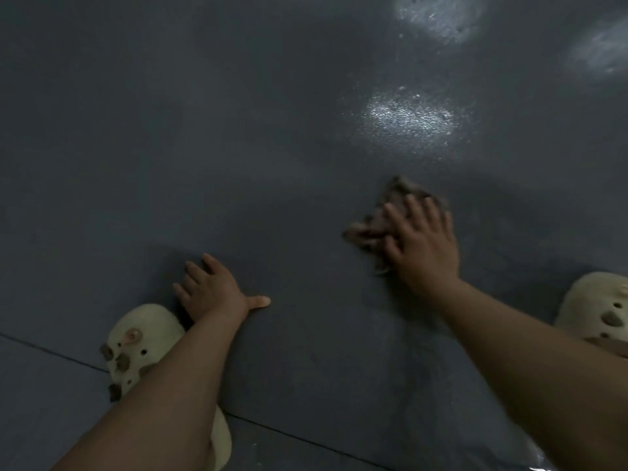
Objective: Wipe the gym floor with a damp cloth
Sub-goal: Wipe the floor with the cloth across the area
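Under the right hand point(424, 243), fingers spread flat, pressing: brown cloth point(377, 219). Left hand point(214, 290) splayed on dark grey floor point(238, 130), glare patches ahead.

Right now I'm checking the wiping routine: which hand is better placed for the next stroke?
The right hand: it already presses flat on the cloth, with bare floor ahead. The left hand only rests on the floor as a prop.

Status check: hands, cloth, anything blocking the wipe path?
Right hand flat on the brown cloth, pressing it to the floor. Left hand braced on floor. Nothing ahead of cloth.
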A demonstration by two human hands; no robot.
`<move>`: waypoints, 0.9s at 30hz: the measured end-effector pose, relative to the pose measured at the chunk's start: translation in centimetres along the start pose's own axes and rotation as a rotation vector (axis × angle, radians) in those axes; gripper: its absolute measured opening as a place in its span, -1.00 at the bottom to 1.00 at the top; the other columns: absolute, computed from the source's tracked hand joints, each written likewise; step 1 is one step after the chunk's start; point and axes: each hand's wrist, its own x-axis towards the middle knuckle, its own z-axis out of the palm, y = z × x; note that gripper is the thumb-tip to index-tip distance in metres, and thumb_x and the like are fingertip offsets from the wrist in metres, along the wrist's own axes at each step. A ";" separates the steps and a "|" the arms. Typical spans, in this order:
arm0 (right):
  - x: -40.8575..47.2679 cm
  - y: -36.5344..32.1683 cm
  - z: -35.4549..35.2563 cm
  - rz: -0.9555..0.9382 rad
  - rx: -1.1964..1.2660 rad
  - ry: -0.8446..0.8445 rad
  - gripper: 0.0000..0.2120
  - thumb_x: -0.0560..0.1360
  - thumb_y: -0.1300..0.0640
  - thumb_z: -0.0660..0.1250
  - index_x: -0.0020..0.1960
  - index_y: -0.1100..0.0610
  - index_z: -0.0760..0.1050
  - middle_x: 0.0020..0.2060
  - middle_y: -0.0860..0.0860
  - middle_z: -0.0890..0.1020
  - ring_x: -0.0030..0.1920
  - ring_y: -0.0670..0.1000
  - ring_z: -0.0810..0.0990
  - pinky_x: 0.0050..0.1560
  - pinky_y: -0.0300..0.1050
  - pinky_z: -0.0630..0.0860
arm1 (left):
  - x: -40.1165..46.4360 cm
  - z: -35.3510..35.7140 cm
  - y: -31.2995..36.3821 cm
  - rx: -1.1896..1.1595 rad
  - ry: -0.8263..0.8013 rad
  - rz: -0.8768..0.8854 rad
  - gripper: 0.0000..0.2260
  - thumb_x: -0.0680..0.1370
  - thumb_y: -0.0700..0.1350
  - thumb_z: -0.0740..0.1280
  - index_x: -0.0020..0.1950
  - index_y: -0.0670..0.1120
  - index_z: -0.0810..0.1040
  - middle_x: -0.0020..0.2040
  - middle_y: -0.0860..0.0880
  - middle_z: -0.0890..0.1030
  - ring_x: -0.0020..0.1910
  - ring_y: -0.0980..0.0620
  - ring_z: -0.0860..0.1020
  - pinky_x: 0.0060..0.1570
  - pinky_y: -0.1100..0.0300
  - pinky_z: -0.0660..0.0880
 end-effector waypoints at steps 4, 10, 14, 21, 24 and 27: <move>0.8 2.5 -1.3 0.434 0.113 0.007 -0.45 0.57 -0.08 0.08 0.54 -0.08 0.09 0.54 0.07 0.03 0.53 0.16 -0.09 0.50 0.13 -0.17 | -1.6 -0.2 0.9 -0.020 0.114 0.116 0.08 0.35 0.19 0.49 0.55 -0.09 -0.21 0.54 -0.24 -0.10 0.52 -0.21 -0.03 0.47 -0.09 -0.08; -2.4 -5.6 1.1 0.038 0.091 -0.010 -0.47 0.45 -0.10 0.16 0.41 -0.05 0.37 0.44 0.15 0.33 0.44 0.30 0.22 0.40 0.30 0.09 | -4.2 0.4 5.5 -0.117 0.092 0.446 -0.03 0.44 -0.05 0.47 0.56 0.04 -0.20 0.55 -0.14 -0.19 0.53 -0.17 -0.09 0.46 0.03 0.03; -4.5 -5.5 1.6 -0.333 -0.074 -0.155 -0.45 0.37 -0.23 0.04 0.25 -0.12 0.54 0.26 0.07 0.56 0.28 0.22 0.49 0.28 0.25 0.34 | -6.5 1.1 8.8 -0.124 0.064 0.532 -0.05 0.45 -0.03 0.45 0.56 0.04 -0.21 0.55 -0.13 -0.19 0.53 -0.14 -0.11 0.46 0.06 -0.01; -1.4 5.6 -1.3 -0.032 -0.048 -0.063 -0.43 0.46 -0.24 0.02 0.44 -0.15 0.30 0.46 0.06 0.30 0.48 0.16 0.20 0.44 0.19 -0.01 | -12.0 3.3 13.7 0.110 0.017 0.643 0.10 0.39 0.10 0.49 0.53 -0.06 -0.34 0.53 -0.22 -0.28 0.53 -0.16 -0.16 0.48 0.04 -0.14; -1.0 10.6 -2.7 0.259 -0.024 -0.030 -0.46 0.57 -0.19 0.08 0.52 -0.18 0.06 0.54 0.03 0.05 0.53 0.11 -0.04 0.47 0.09 -0.19 | -13.8 5.5 15.0 0.199 0.007 0.672 -0.07 0.51 0.02 0.38 0.54 -0.09 -0.30 0.51 -0.26 -0.30 0.53 -0.18 -0.19 0.47 -0.01 -0.17; -0.7 10.5 -2.9 0.408 0.057 -0.025 -0.43 0.57 -0.07 0.10 0.54 -0.10 0.02 0.55 0.06 0.00 0.53 0.15 -0.09 0.49 0.07 -0.21 | -14.0 6.6 15.4 0.226 0.076 0.660 -0.20 0.57 -0.06 0.31 0.56 -0.08 -0.23 0.53 -0.24 -0.25 0.53 -0.16 -0.16 0.47 -0.02 -0.13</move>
